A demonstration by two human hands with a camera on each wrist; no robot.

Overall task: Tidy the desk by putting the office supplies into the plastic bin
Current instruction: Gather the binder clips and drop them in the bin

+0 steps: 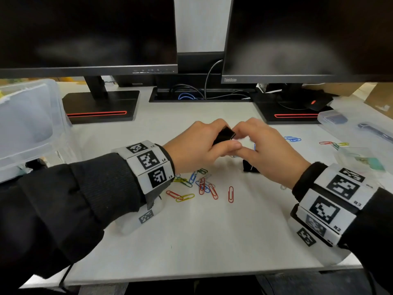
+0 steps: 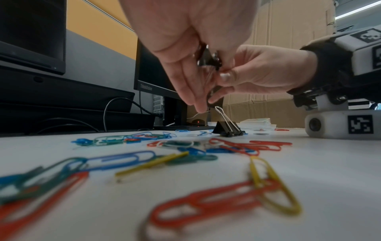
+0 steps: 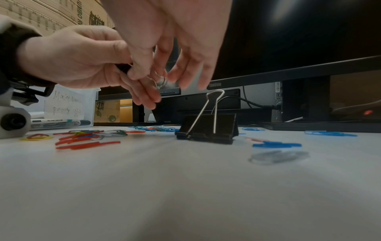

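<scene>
Above the middle of the desk my left hand [image 1: 225, 139] grips a black binder clip [image 1: 225, 132], also seen between its fingers in the left wrist view [image 2: 208, 62]. My right hand [image 1: 242, 142] meets it from the right and pinches the clip's wire handles [image 3: 161, 81]. A second black binder clip [image 1: 250, 167] [image 2: 226, 129] [image 3: 206, 128] stands on the desk under my right hand, one handle raised. Coloured paper clips [image 1: 202, 186] [image 2: 185, 146] lie scattered in front of my hands. The clear plastic bin [image 1: 27, 124] [image 3: 70, 104] stands at the far left.
Two dark monitors [image 1: 89, 33] [image 1: 308, 37] stand on bases at the back, with a cable slot [image 1: 202, 95] between them. More paper clips [image 1: 293, 139] and small clear boxes [image 1: 332, 118] [image 1: 361, 159] lie on the right. A black mouse [image 1: 314, 103] sits on the right base.
</scene>
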